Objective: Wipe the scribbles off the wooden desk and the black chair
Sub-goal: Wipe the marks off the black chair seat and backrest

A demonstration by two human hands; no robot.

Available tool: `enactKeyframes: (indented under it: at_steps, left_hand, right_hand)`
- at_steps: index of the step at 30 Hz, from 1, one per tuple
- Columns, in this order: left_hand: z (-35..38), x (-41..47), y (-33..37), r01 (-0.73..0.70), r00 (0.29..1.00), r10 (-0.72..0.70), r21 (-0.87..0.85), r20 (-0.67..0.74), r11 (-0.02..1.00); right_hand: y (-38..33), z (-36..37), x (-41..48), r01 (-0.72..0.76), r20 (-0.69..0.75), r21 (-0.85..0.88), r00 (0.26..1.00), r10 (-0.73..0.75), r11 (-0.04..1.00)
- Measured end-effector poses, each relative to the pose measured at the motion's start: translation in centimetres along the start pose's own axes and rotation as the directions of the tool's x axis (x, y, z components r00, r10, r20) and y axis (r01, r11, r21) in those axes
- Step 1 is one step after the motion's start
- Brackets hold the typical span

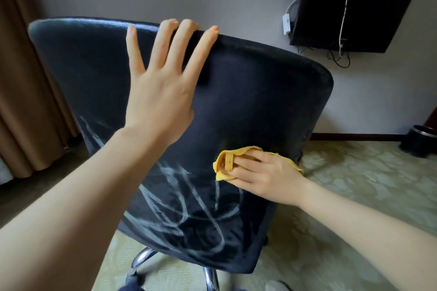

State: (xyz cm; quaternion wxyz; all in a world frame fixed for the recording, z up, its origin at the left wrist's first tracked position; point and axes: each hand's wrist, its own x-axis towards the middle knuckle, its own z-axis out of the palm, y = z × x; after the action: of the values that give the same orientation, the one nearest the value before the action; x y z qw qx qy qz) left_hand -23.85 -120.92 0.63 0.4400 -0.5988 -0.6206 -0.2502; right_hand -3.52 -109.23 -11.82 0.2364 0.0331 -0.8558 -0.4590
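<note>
The black chair (248,92) shows me the rear of its backrest, which fills the middle of the view. White scribbles (186,205) cover its lower half; the upper half is plain black. My left hand (160,85) lies flat against the upper backrest with fingers spread, the fingertips hooked over the top edge. My right hand (262,175) presses a bunched yellow cloth (224,163) against the right side of the backrest, just above the scribbles, with fingers curled into its folds. The wooden desk is out of view.
A chrome chair base (208,274) stands on a pale patterned carpet (354,196). Brown curtains (26,92) hang at the left. A black wall-mounted screen (354,4) with white cables is at the upper right, and a dark bin (419,140) sits by the right wall.
</note>
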Motion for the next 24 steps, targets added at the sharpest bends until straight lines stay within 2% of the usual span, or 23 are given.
enactKeyframes:
  at_steps: [3, 6, 13, 16, 18, 21, 24]
  left_hand:
    - [-0.2, -0.1, 0.3, 0.008, 1.0, -0.008, 0.006, 0.01, 1.0]
    - [-0.2, 0.0, 0.5, 0.022, 1.0, -0.022, -0.007, 0.001, 1.0]
    - [-0.4, -0.3, 0.9, 0.05, 0.999, -0.05, -0.031, 0.011, 0.998]
    - [-0.7, -0.3, 0.6, 0.039, 0.999, -0.038, -0.026, 0.028, 0.999]
    - [-0.9, -0.4, 0.4, 0.033, 0.999, -0.032, -0.019, 0.027, 0.999]
    - [-0.8, -0.5, 0.3, 0.029, 0.999, -0.029, -0.02, 0.024, 0.999]
    - [-0.7, -0.5, 0.5, 0.032, 0.999, -0.032, -0.023, 0.019, 0.999]
  right_hand:
    - [1.0, -1.2, -2.3, 0.008, 0.03, 0.036, 1.0, -0.009, 0.999]
    - [3.3, -3.3, -4.1, -0.027, 0.008, -0.018, 1.0, 0.027, 0.999]
    - [9.2, -8.8, -1.8, -0.159, -0.19, -0.164, 0.974, 0.127, 0.974]
    - [10.4, -9.0, 0.0, -0.293, -0.324, -0.124, 0.915, 0.241, 0.948]
    - [9.8, -8.2, 0.5, -0.386, -0.37, 0.006, 0.856, 0.361, 0.922]
    - [7.0, -6.3, -0.5, -0.493, -0.372, 0.146, 0.776, 0.509, 0.858]
    - [3.3, -4.4, -1.9, -0.581, -0.325, 0.14, 0.738, 0.592, 0.802]
